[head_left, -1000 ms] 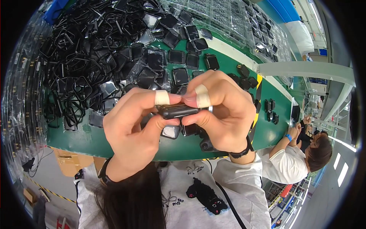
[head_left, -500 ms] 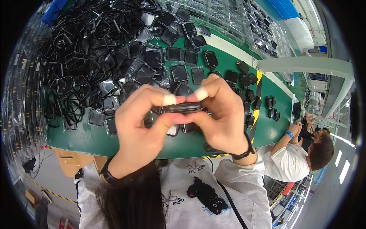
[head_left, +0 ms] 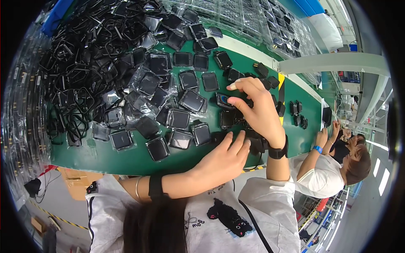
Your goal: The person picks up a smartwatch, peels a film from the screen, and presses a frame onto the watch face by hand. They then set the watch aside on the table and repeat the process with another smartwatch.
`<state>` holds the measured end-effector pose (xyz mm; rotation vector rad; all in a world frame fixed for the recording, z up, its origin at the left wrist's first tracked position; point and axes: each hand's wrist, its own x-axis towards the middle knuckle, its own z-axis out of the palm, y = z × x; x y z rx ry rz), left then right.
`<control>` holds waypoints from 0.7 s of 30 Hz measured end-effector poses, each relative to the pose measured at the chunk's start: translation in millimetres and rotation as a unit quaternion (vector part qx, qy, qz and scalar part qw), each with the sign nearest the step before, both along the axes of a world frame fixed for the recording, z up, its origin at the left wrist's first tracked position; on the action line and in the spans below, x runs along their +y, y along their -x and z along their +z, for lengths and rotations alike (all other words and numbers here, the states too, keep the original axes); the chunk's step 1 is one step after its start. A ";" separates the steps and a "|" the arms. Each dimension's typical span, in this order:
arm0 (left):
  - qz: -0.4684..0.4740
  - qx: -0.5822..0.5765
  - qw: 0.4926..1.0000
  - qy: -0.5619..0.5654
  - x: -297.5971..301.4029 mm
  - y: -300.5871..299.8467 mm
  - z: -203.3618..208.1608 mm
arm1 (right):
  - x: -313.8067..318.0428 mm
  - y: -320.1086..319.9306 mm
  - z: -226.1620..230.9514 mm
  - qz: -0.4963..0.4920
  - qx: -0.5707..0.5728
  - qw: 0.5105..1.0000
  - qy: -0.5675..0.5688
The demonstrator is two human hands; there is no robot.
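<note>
My right hand (head_left: 259,109) hovers over the green table with thumb and index finger apart. Its thumb tip touches or overlaps the edge of a small black watch-like case (head_left: 221,100) that shows a blue round patch. Lower down, my left hand (head_left: 222,158) reaches across to the right, fingers stretched toward several black cases (head_left: 255,141) near the table's front edge. Whether its fingertips touch them I cannot tell. Left of both hands lie square dark-screened pieces, among them one in clear film (head_left: 157,148) and a bare one (head_left: 192,101).
A heap of black frames (head_left: 93,55) covers the table's left side. Clear plastic trays (head_left: 236,19) stand along the back, and stacked strips (head_left: 23,109) at far left. A white post (head_left: 333,63) crosses at right. A person in white (head_left: 320,175) works beyond it.
My hands have parted from the dark piece they pinched together. The right hand is now up by the blue-marked case, and the left has swung right, low along the table's edge.
</note>
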<state>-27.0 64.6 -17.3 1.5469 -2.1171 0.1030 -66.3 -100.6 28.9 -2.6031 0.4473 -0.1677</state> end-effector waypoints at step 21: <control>0.044 0.032 0.997 0.050 34.1 -40.4 1.3 | 64.3 -114.3 13.0 0.342 -0.004 0.940 -0.017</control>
